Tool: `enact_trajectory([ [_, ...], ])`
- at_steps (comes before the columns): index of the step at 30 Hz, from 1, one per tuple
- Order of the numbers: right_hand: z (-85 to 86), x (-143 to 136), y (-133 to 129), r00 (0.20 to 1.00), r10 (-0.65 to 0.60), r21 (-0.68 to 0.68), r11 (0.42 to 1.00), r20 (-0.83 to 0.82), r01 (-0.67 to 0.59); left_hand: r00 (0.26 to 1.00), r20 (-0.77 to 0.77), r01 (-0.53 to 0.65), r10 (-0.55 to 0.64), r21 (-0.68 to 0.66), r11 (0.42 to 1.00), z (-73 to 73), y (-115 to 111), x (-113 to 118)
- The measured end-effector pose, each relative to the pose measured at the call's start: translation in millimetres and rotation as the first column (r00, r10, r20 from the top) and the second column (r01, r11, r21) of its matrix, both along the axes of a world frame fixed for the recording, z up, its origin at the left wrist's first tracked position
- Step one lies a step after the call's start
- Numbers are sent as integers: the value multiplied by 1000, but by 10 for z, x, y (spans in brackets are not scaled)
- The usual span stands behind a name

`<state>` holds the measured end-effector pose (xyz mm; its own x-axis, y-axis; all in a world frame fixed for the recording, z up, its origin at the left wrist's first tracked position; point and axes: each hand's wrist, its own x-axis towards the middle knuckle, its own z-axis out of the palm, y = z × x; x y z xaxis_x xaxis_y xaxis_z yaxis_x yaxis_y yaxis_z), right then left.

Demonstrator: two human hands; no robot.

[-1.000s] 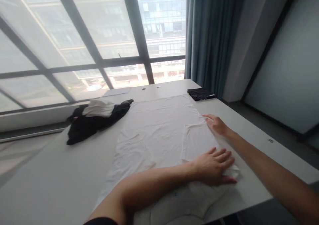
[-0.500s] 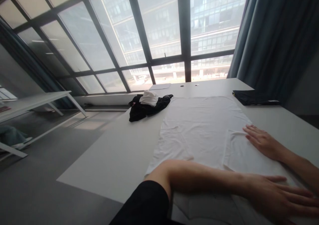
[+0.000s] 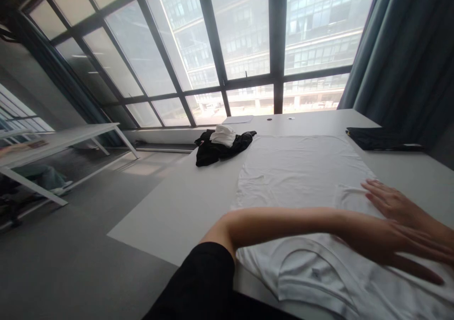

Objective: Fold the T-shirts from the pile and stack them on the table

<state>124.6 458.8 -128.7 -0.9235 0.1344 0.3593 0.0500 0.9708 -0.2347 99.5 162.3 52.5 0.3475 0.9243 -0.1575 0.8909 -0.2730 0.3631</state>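
A white T-shirt (image 3: 301, 168) lies spread on the white table, its round collar (image 3: 308, 246) at the near end. My left arm reaches across the shirt to the right. My left hand (image 3: 393, 244), slightly blurred, is palm down over the shirt with fingers stretched out and apart. Just beyond it, my right hand (image 3: 397, 199) rests flat on the shirt's right side, by the sleeve (image 3: 349, 197). The left hand and forearm partly cover the right wrist. Neither hand holds anything.
A black garment (image 3: 209, 154) with a white cloth (image 3: 224, 134) on top lies at the table's far left. Folded dark clothing (image 3: 379, 139) lies at the far right. Tall windows and a curtain (image 3: 372, 69) stand behind. Another table (image 3: 78, 133) is on the left, with part of a person beneath it.
My left hand has moved away from me over the shirt, towards my right hand. The collar has come into sight below my left forearm. The view has shifted left.
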Motion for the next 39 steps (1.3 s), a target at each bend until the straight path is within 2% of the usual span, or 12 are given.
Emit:
enact_trajectory([
  [2,23,3,-10,1000,8,25,1000,16,-9,993,-9,-111,116,220,969,129,-352,-498],
  [5,61,22,-58,999,-13,34,999,44,11,907,-12,-410,422,211,887,145,-1099,-1325],
  [8,84,32,-109,997,-38,20,999,64,37,714,-116,-670,691,173,722,-79,-1825,-1922],
  [10,90,28,-130,997,-43,12,999,66,42,589,-187,-762,786,194,618,-325,-2167,-2106],
  [12,95,23,-139,997,-44,10,999,69,44,530,-256,-775,808,239,585,-579,-2371,-2157],
  [14,105,24,-142,996,-44,16,999,73,43,503,-280,-794,817,222,565,-765,-2462,-2151],
  [16,124,31,-146,997,-41,18,999,68,39,494,-259,-817,830,190,545,-834,-2489,-2146],
  [21,184,47,-205,999,-32,-8,999,38,33,471,-145,-813,870,312,492,-739,-2522,-2112],
  [26,245,41,-280,1000,-21,-37,999,6,21,568,-268,-750,778,219,624,-852,-2558,-1960],
  [34,636,147,-400,969,-159,-48,987,-189,152,643,-237,-620,728,398,676,-889,-2429,-1899],
  [36,662,161,-554,978,-140,21,989,-152,145,681,-243,-601,690,353,717,-943,-2390,-1882],
  [39,585,147,-771,993,-98,112,990,61,91,701,-252,-602,667,293,743,-1019,-2378,-1882],
])
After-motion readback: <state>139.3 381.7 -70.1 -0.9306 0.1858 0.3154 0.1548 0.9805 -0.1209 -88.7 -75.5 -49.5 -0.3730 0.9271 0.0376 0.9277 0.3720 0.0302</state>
